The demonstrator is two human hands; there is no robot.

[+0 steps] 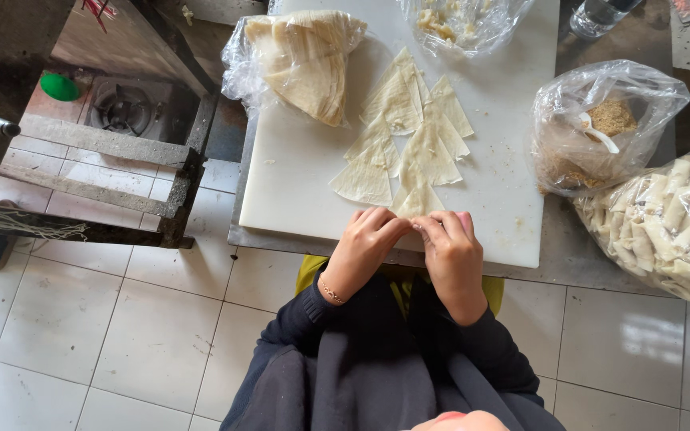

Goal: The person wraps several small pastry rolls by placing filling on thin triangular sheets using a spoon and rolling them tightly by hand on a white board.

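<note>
My left hand (363, 249) and my right hand (453, 254) meet at the near edge of a white cutting board (297, 160). Their fingertips pinch the bottom of a thin pale triangular pastry wrapper (415, 199). Several more triangular wrappers (409, 128) lie spread on the board beyond it. A clear bag holding a stack of wrappers (301, 60) rests on the board's far left corner.
A bag of brown crumbs with a white spoon (600, 124) sits at the right. A bag of rolled pastries (664, 223) lies at the far right. A bag of filling (461, 20) lies at the top. A gas burner (125, 108) stands at the left.
</note>
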